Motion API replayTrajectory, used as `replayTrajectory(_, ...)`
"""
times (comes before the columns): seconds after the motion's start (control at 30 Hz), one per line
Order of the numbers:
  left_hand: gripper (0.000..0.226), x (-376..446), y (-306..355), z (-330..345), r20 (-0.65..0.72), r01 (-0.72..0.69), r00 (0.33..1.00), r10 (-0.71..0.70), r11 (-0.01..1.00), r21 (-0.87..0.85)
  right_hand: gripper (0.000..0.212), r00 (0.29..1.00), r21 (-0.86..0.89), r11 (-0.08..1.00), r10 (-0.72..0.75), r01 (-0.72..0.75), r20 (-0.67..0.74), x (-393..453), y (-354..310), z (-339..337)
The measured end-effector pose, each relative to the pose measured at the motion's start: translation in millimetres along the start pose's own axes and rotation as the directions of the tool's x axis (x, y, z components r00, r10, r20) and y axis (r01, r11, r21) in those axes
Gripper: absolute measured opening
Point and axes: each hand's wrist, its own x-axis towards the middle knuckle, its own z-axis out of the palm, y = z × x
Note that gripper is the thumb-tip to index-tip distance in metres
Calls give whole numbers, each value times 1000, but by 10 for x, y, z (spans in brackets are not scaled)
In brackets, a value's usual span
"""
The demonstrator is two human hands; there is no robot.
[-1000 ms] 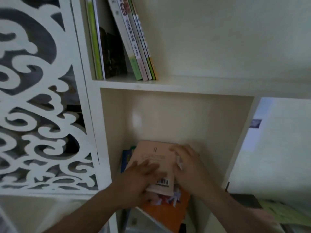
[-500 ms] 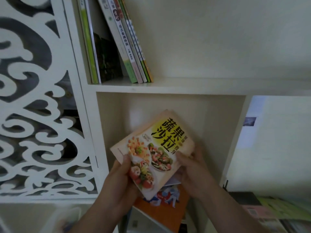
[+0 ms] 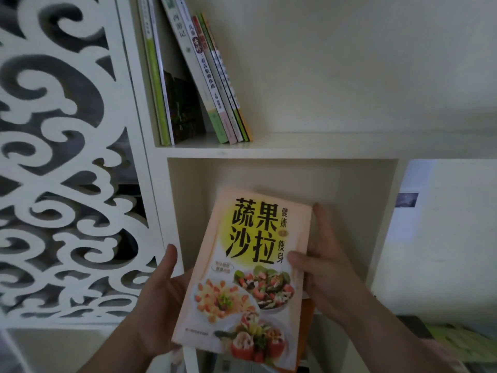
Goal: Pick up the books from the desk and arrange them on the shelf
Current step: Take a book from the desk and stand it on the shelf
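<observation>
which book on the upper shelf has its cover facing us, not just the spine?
The dark-covered book, standing between the upright green-and-white spines on the left and the leaning books on the right. Only it shows a cover face; the others show spines.

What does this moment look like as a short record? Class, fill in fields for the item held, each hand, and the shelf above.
Item held: salad book, front cover facing the camera
Left hand: holds the book's left edge and underside
Right hand: grips the right edge, thumb on cover
Upper shelf: row of books at its left end, several leaning left
</observation>
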Motion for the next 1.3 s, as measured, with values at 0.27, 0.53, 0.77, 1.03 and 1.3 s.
replayTrajectory(0.27, 87, -324, 559, 774, -232, -76, 951, 206, 879, 470, 88, 964, -289, 919, -253, 267, 83, -22, -492, 558)
replayTrajectory(0.53, 17, -773, 1200, 1375, -401, -504, 510, 761, 642, 577, 89, 657, -835, 207, -721, 509, 221, 1016, -1675, 1503)
replayTrajectory(0.77, 22, -689, 1458, 1656, -344, -510, 259, 903, 430, 745, 119, 760, -940, 52, -604, 339, 241, 1748, -1588, 1782)
replayTrajectory(1.03, 31, -74, 1822, 2104, -107, -436, 298, 949, 235, 869, 125, 729, -930, 181, -675, 319, 119, 1499, -1867, 1138)
replayTrajectory(1.3, 90, 851, 2259, 2067, 241, -93, 232, 942, -225, 970, 124, 726, -946, 135, -676, 293, 129, 1354, -1903, 1025)
